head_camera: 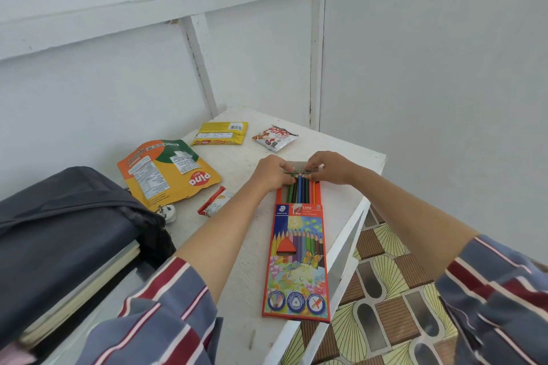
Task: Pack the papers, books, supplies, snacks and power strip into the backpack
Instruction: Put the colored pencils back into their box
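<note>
An orange box of coloured pencils (298,258) lies on the white table (246,299), its far end open with pencil ends showing. My left hand (271,170) and my right hand (330,167) both pinch the grey flap (298,165) at that open end. The dark grey backpack (56,234) lies open at the left, with books and papers (89,278) inside it. Snacks lie on the table: a big yellow-orange pouch (166,172), a yellow packet (221,133), a white-red packet (275,137) and a small red-white packet (215,204). A white plug (167,213) peeks out by the backpack.
The table stands in a corner of white walls. Its right edge drops to a patterned floor (385,290). My striped sleeves (160,320) fill the bottom of the view.
</note>
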### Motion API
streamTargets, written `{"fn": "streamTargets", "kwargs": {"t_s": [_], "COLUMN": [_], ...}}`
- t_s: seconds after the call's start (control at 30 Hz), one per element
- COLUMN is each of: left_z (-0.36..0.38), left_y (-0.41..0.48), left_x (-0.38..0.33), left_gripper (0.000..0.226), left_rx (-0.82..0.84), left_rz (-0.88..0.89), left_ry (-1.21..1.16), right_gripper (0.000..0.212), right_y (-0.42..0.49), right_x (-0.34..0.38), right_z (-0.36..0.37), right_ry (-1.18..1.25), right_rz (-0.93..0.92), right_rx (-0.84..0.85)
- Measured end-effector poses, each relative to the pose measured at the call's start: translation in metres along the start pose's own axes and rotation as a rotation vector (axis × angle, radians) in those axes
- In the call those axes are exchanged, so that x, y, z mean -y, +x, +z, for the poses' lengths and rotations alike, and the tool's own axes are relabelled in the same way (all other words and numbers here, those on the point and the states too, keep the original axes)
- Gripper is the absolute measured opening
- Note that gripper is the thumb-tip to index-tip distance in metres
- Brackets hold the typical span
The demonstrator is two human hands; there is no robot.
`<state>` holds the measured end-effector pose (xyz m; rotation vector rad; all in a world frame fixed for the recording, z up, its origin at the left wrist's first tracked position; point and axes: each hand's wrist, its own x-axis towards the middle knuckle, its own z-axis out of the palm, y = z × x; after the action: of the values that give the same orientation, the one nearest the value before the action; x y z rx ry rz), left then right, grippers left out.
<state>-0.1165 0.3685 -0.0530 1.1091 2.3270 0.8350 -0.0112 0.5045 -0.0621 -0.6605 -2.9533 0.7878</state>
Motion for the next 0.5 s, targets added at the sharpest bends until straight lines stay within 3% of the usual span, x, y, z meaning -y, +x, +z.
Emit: {"fn": "streamTargets", "kwargs": {"t_s": [0.23,0.5], "left_z": [-0.004,0.001], "left_y": [-0.007,-0.013], "left_x": [-0.005,-0.01], "left_gripper": [0.028,0.019], "left_rx": [0.064,0.031], "left_rz": [-0.058,-0.031], "left_ry": [-0.003,0.162], "right_gripper": [0.034,0.037], "right_y": [0.0,-0.004], "right_x": [0.001,0.007], "right_z": [-0.001,-0.001], "right_ry": [-0.007,-0.048], "right_rz": [0.018,0.046], "right_rx": [-0.001,0.012]}}
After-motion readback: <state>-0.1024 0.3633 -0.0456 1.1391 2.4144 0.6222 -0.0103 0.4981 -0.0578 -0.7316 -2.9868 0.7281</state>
